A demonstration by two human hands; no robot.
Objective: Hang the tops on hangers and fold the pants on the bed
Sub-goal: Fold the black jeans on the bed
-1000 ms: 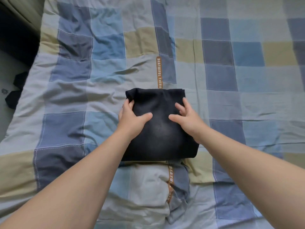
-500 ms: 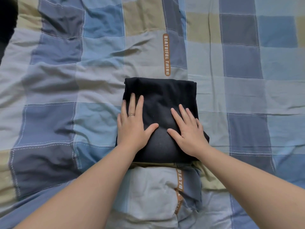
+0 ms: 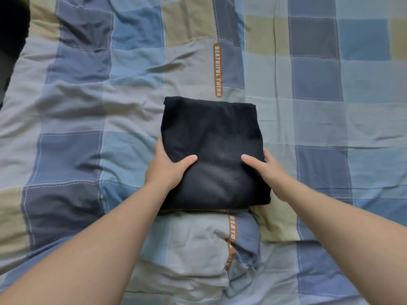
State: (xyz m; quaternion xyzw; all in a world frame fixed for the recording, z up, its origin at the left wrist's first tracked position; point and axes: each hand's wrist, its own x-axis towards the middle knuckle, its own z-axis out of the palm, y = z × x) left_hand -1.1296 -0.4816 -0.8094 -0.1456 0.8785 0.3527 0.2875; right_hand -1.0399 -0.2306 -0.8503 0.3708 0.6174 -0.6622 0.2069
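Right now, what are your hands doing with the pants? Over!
Left hand grips pants at left edge, right hand at right edge. Pants folded, lying on quilt. Quilt bunched at their near edge.

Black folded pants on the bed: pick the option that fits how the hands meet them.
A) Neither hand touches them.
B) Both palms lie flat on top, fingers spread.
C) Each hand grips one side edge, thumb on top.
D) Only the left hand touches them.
C: the left hand and right hand each clasp a side of the black pants, thumbs on top, other fingers down at the edges.
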